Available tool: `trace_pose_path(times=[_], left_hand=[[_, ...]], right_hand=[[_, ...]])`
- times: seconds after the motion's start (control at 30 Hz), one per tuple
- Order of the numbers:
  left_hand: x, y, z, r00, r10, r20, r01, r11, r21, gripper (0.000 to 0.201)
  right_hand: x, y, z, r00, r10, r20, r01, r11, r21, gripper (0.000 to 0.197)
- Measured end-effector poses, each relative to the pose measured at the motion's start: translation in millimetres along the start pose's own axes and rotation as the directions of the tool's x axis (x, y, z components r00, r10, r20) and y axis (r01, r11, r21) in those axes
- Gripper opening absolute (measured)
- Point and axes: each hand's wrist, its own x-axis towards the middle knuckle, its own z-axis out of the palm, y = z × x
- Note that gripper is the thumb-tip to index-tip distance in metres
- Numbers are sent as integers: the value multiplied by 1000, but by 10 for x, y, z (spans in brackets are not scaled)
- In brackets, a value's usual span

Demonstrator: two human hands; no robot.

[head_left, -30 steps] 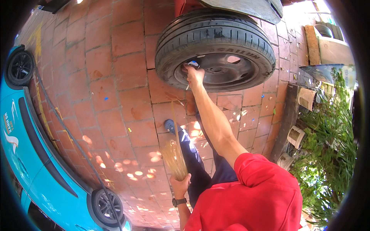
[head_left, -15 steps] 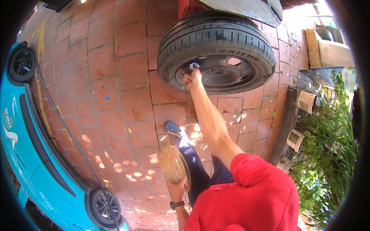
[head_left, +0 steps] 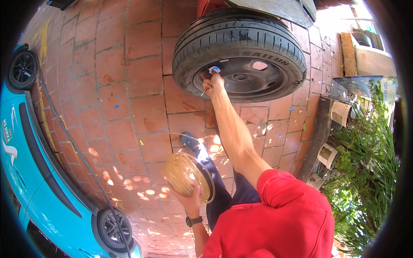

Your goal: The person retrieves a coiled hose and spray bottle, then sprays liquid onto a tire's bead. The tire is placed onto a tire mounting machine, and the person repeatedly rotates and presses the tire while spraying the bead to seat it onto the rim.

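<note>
A loose coil of translucent yellowish tubing (head_left: 176, 172) is in my left hand (head_left: 188, 198), whose fingers are closed round its near side. My right arm reaches out to a car wheel (head_left: 241, 36) with a black tyre and a dark steel rim. There my right hand (head_left: 214, 82) is closed at the rim's left part, and a thin pale rod (head_left: 203, 92) sticks out below its fingers. Just past the fingertips shows a white and blue patch (head_left: 214, 69). I cannot tell if it is a rim opening or something held.
The wheel lies against a red and grey stand (head_left: 275, 15). At left, a turquoise car (head_left: 38, 172) is parked, with a dark hose (head_left: 71, 135) along the brick paving (head_left: 144, 92). Potted plants (head_left: 365, 155) and white pots (head_left: 327, 155) line the right side.
My left hand has shifted slightly left and up, and the coil has turned to show more of its loops. The right hand stays at the rim.
</note>
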Motion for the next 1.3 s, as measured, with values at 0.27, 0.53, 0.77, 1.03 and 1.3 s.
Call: trace_pose_path(times=[0.27, 0.53, 0.77, 1.03, 1.3], left_hand=[[477, 447, 309, 910, 393, -133, -360, 907, 218, 91], [998, 937, 538, 944, 317, 97, -319, 948, 5, 16], [1256, 886, 664, 927, 343, 151, -334, 939, -80, 5], [1321, 948, 927, 958, 245, 148, -246, 969, -16, 6], [1125, 1256, 1086, 946, 168, 279, -179, 984, 13, 32]], right_hand=[[34, 8, 21, 990, -137, 44, 143, 971, -191, 17], [83, 61, -38, 983, 167, 73, -171, 984, 57, 21], [78, 114, -48, 993, -106, 57, 110, 991, -74, 10], [-1162, -171, -319, 958, -132, 256, 281, 622, -730, 41], [-2102, -173, -905, 733, 468, 494, 439, 230, -869, 48]])
